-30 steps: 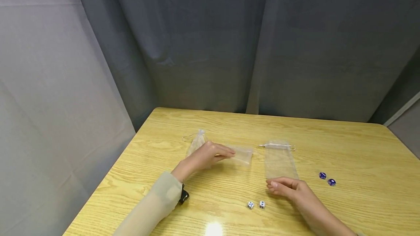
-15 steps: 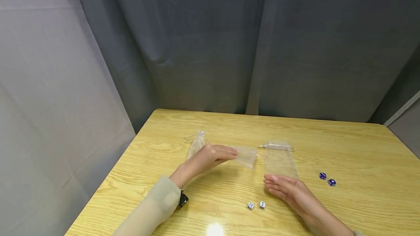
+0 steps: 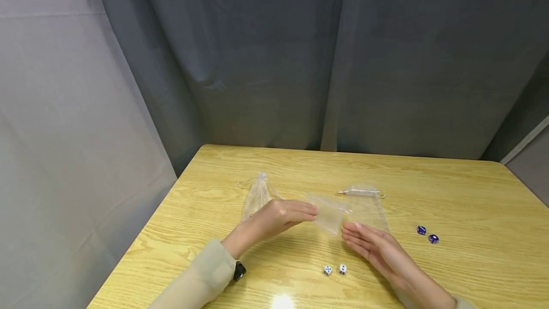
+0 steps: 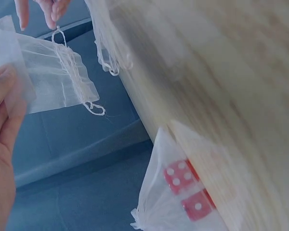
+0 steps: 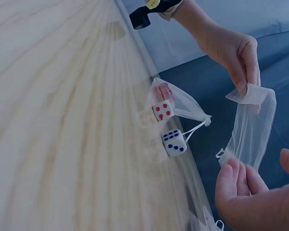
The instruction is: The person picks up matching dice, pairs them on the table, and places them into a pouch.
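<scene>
My left hand (image 3: 279,216) pinches the end of a sheer white organza drawstring bag (image 3: 328,214) and holds it above the table. The bag's drawstring (image 4: 72,72) hangs at its far end, towards my right hand (image 3: 379,249). That hand has extended fingers with the thumb held apart; in the right wrist view its fingertips (image 5: 236,178) overlap the bag's cord end, and I cannot tell whether they touch. Below the hands lie two white dice, one die (image 3: 328,270) to the left of the other die (image 3: 342,269).
Behind my left hand sits a gathered organza bag (image 3: 257,199) containing red dice (image 4: 179,176). Another organza bag (image 3: 368,206) lies flat behind my right hand. Two dark blue dice (image 3: 421,230) rest further right on the wooden table (image 3: 472,194). Grey curtains (image 3: 266,61) hang beyond.
My left hand has carried the bag rightwards and slightly nearer. My right hand has straightened its fingers, spread its thumb and shifted slightly left and up, towards the bag.
</scene>
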Available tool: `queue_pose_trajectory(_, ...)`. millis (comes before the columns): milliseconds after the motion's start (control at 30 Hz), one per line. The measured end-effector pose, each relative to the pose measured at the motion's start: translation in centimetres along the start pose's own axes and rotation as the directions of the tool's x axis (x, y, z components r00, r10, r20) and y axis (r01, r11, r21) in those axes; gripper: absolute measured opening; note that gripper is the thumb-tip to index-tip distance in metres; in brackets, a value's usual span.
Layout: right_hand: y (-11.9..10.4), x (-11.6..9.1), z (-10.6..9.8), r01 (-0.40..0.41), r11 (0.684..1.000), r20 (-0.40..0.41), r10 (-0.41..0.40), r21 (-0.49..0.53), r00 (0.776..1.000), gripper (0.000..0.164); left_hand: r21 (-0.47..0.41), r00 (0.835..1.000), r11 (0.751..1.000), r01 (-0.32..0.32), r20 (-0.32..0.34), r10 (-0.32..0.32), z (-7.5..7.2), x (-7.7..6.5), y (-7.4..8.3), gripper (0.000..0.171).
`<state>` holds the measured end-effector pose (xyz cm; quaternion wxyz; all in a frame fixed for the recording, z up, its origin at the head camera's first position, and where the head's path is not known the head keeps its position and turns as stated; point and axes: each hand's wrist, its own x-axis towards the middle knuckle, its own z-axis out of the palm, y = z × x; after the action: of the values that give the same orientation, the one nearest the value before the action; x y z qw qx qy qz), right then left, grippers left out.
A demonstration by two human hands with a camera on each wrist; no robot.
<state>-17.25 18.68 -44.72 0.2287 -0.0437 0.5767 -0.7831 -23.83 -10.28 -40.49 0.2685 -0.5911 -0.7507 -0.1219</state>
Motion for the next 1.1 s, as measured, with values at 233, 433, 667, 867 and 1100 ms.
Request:
queue_pose_trajectory(233, -0.1, 1.0, 1.4, -0.038, 0.999, -0.175, 0.038, 0.003, 0.984, 0.075, 0.019, 1.0, 1.0, -0.013, 0.021, 0.012, -0.1, -0.2, 0.7, 0.026)
queue_pose_trajectory(433, -0.3, 1.8, 2.3, -0.095, 0.995, -0.233, 0.084, -0.034, 0.969, 0.081, 0.058, 0.999, 0.997, -0.045, 0.025, 0.044, 0.1, -0.4, 1.1, 0.024)
queue_pose_trajectory(667, -0.6, 2.4, 2.4, -0.054, 0.997, -0.224, 0.042, -0.049, 0.974, 0.067, 0.051, 0.999, 0.998, -0.024, 0.048, 0.022, 0.1, -0.5, 1.9, 0.023)
queue_pose_trajectory(867, -1.4, 2.8, 2.8, 0.046, 0.995, -0.241, -0.066, -0.088, 0.968, 0.045, 0.017, 0.993, 1.0, -0.009, 0.121, 0.007, 0.3, -0.9, 1.9, 0.024)
queue_pose_trajectory(1100, -1.9, 3.0, 3.8, 0.179, 0.952, -0.273, -0.246, -0.248, 0.93, 0.027, -0.022, 0.988, 1.0, 0.019, 0.157, -0.016, 0.6, -1.2, 1.6, 0.025)
